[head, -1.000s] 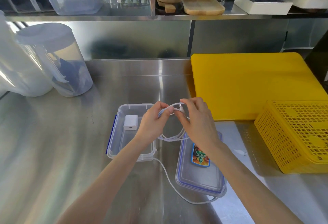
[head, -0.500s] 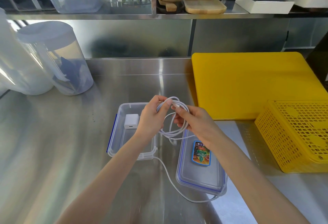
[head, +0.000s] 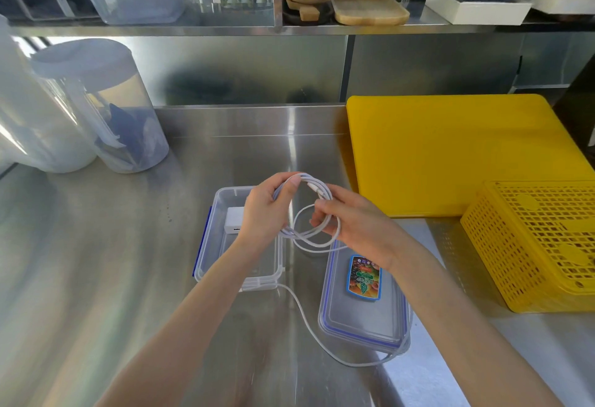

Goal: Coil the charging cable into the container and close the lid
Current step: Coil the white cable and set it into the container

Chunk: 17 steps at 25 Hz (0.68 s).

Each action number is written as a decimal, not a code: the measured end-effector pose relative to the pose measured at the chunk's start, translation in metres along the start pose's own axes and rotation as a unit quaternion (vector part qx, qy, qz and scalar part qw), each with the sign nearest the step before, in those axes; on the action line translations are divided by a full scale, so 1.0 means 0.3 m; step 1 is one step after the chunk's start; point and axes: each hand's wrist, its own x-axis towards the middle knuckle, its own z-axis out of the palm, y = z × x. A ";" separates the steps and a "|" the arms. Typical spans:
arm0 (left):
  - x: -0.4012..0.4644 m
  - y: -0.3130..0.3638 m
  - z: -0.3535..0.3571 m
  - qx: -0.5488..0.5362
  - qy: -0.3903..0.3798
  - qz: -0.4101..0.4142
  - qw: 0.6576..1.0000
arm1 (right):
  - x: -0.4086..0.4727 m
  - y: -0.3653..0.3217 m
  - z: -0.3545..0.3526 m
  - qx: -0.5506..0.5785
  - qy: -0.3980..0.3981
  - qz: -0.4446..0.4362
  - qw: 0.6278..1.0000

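Above the table [head: 106, 245], head view: my left hand [head: 265, 213] and right hand [head: 354, 223] both grip the white cable [head: 317, 232], partly coiled between them; its loose tail trails on the table around the lid [head: 363, 316]. Open container [head: 238, 273], with a white charger [head: 234, 219] inside, lies under my left hand.
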 end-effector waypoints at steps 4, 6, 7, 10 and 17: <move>0.021 -0.024 -0.026 -0.026 0.010 -0.018 0.999 | 0.006 0.007 -0.009 -0.242 0.083 -0.047 0.966; 0.030 -0.020 -0.037 -0.021 0.011 -0.010 1.000 | 0.008 0.007 -0.018 -0.284 0.100 -0.070 0.951; 0.035 -0.018 -0.044 -0.022 0.016 -0.009 1.000 | 0.007 0.002 -0.023 -0.293 0.102 -0.080 0.947; 0.042 -0.017 -0.066 -0.051 0.023 -0.029 0.998 | -0.006 -0.021 -0.054 -0.319 0.073 -0.084 0.941; 0.028 -0.015 -0.059 -0.243 -0.024 -0.069 0.967 | -0.009 0.011 -0.031 -0.320 0.083 -0.064 0.942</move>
